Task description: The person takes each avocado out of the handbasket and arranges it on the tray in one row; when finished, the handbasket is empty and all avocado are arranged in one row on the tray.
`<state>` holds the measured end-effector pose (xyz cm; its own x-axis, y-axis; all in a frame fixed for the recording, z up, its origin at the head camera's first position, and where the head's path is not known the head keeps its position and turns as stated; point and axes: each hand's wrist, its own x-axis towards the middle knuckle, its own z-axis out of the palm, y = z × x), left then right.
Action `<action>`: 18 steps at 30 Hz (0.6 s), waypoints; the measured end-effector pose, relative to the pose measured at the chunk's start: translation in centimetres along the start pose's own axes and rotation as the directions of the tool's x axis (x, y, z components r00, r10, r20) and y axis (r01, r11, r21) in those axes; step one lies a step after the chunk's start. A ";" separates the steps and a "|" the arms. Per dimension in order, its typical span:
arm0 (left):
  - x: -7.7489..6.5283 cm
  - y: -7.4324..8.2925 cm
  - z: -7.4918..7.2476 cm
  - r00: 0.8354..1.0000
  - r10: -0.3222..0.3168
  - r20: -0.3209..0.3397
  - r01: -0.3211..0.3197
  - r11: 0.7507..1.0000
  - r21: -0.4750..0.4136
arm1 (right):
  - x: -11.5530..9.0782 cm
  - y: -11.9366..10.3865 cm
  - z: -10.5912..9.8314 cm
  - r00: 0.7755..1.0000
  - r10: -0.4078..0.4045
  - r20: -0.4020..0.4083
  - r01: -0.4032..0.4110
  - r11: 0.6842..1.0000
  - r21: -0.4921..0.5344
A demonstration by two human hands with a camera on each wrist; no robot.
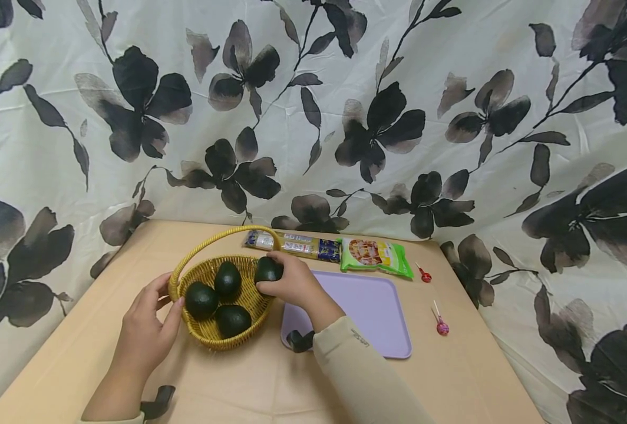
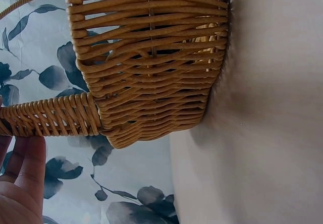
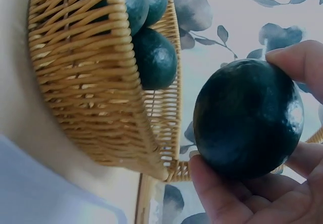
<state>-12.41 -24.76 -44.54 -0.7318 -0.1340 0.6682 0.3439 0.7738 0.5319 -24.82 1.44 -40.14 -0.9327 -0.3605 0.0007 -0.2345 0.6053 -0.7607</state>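
Observation:
A yellow wicker basket (image 1: 263, 312) with an arched handle stands on the table, holding several dark green avocados (image 1: 232, 321). My left hand (image 1: 146, 327) grips the base of the basket's handle at its left side; the left wrist view shows fingers (image 2: 31, 158) against the woven handle. Above the basket's right rim, my right hand (image 1: 296, 284) holds another avocado (image 3: 247, 118) between thumb and fingers. In the right wrist view this avocado is apart from the basket wall (image 3: 86, 82), and other avocados show over the rim.
Right of the basket lies a lilac tray (image 1: 366, 306), partly behind the right forearm. Behind it are a long blue-and-gold packet (image 1: 297, 245) and a green snack bag (image 1: 375, 257). Two lollipops, one red (image 1: 425, 275) and one pink (image 1: 442, 327), lie at the right. A floral cloth (image 1: 313, 118) hangs behind.

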 end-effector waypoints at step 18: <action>0.0 -0.1 0.1 1.000 0.008 -0.009 -0.008 1.000 -0.001 | -0.2 3.6 -0.8 0.996 0.024 -0.087 -0.018 0.998 0.061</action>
<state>-12.48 -24.77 -44.58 -0.7236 -0.1331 0.6772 0.3507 0.7742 0.5269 -25.69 4.29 -42.33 -0.9583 -0.2830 0.0393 -0.2003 0.5674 -0.7987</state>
